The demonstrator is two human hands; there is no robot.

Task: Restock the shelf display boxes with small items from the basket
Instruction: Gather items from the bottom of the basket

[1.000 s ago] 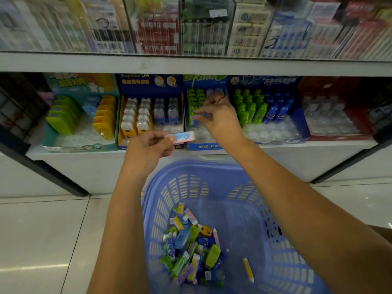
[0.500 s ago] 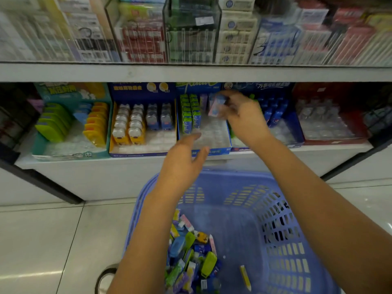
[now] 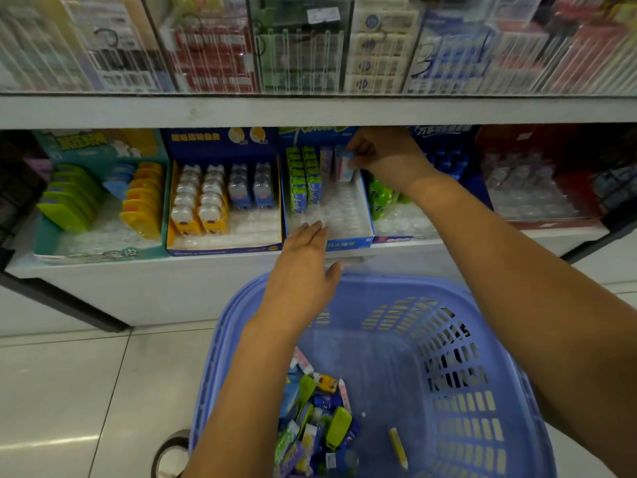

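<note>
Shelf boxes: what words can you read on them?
"开关橡皮": front lip of the blue display box, where the right hand pinches a pink pack.
"皮": last character on the teal box lip; the rest is blurred.
Header cards, green packs, top-shelf white tag, items in the basket: too blurred to read.

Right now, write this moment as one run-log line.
step: restocking | right hand: pinches small pink-and-blue packet in blue cardboard display box | left hand: open, empty | lilac plastic basket: items remain
</note>
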